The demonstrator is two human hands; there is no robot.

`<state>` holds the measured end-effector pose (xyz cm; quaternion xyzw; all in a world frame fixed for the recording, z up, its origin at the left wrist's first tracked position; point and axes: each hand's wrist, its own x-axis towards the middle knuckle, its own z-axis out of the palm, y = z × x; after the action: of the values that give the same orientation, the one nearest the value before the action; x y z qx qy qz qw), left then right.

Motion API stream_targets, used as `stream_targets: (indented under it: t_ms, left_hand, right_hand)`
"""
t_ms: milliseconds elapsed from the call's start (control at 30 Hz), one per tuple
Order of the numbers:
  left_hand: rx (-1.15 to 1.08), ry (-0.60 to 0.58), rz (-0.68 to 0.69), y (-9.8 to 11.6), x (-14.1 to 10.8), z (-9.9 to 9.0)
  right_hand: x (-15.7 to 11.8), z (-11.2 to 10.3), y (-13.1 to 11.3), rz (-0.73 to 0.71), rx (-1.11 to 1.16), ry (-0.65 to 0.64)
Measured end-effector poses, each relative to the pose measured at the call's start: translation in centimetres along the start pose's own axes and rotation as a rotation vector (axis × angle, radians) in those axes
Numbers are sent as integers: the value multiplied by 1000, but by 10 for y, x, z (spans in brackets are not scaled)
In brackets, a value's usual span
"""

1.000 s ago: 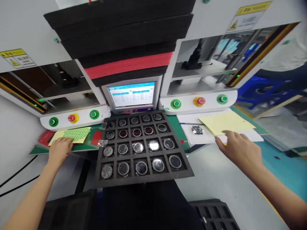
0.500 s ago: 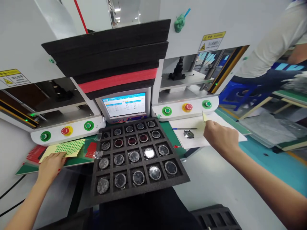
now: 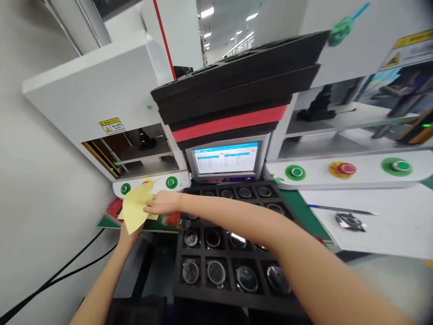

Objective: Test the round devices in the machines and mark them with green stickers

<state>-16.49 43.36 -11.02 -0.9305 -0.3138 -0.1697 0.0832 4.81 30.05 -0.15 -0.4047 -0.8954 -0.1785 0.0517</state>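
My right hand (image 3: pixel 164 202) reaches across to the left, its fingers closed on the edge of a pale yellow sheet (image 3: pixel 135 210). The sheet is lifted and curved. My left hand (image 3: pixel 131 231) is under and behind the sheet, which hides its fingers. Below my right forearm lies a black foam tray (image 3: pixel 233 301) with round watch cases (image 3: pixel 216 272) in its pockets; the forearm covers part of it. Red pieces (image 3: pixel 173 220) lie on the green bench beside my right hand.
A monitor (image 3: pixel 226 158) stands behind the tray, below stacked black and red foam (image 3: pixel 233 119). Presses with green buttons (image 3: pixel 297 172) and a red button (image 3: pixel 347 169) flank it. At right, a pen (image 3: pixel 341 209) and a watch part (image 3: pixel 350 221) lie on white paper (image 3: pixel 399 225).
My right hand has moved from the white paper at right over to the yellow sheet at left. The sheet, flat under my left hand before, is now raised. The view has swung left.
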Motion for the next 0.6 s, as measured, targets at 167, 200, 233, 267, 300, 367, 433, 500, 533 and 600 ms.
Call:
stream_targets:
  t_ms: [167, 200, 233, 267, 300, 367, 433, 500, 533, 600]
  left_hand:
    - [107, 35, -4, -11, -9, 19]
    - [122, 42, 0, -11, -11, 21]
    - [135, 50, 2, -11, -14, 23]
    - [147, 60, 4, -11, -15, 25]
    - [160, 72, 6, -10, -17, 26]
    - [186, 99, 15, -8, -19, 27]
    - [212, 128, 35, -7, -21, 27]
    - [238, 155, 67, -5, -22, 25]
    - [250, 167, 86, -5, -23, 23]
    - [273, 192, 127, -3, -26, 17]
  right_hand:
    - [51, 63, 22, 135, 124, -51]
    - [57, 72, 23, 174, 150, -59]
    - [63, 80, 24, 212, 177, -67]
    - [67, 86, 25, 245, 202, -75]
    - [71, 91, 25, 270, 227, -83]
    - [78, 98, 27, 297, 278, -95]
    - [82, 102, 28, 303, 326, -105]
    - [85, 106, 30, 306, 365, -113]
    - [86, 107, 30, 308, 380, -118]
    - [87, 111, 30, 313, 404, -132]
